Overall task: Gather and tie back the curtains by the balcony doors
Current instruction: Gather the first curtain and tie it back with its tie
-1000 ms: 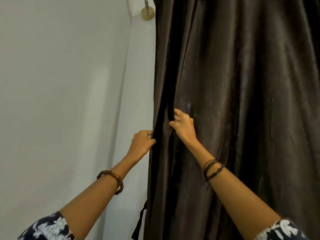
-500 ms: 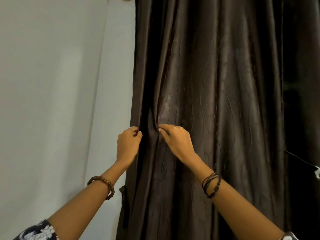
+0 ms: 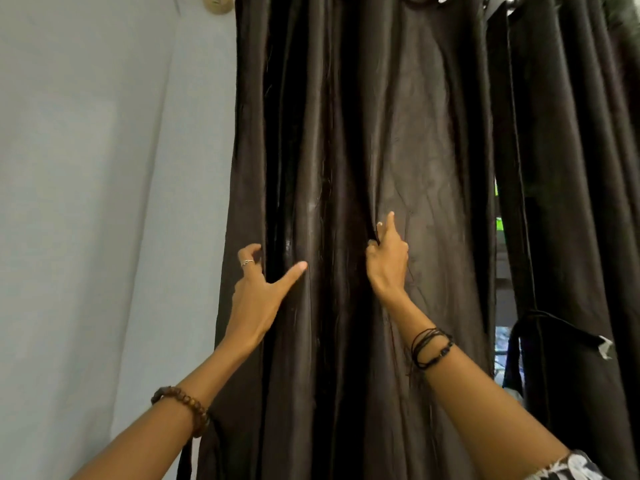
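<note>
A dark brown curtain [image 3: 346,150] hangs in deep folds in front of me. My left hand [image 3: 256,296] hooks its fingers around the curtain's left edge fold, with the thumb stretched across the front of the cloth. My right hand [image 3: 388,263] pinches a fold further right at about the same height, its index finger pointing up. A dark strap [image 3: 188,455], maybe a tieback, dangles by the curtain's lower left edge under my left forearm.
A second dark curtain [image 3: 575,150] hangs on the right, with a narrow bright gap [image 3: 500,244] between the two. A dark loop with a white tag [image 3: 604,348] hangs on it. A brass wall fitting [image 3: 216,3] sits at the top left on the pale wall [image 3: 86,202].
My hands have moved apart: the right hand shifted right to another fold, and the left thumb spread out. The view now takes in the second curtain and the gap.
</note>
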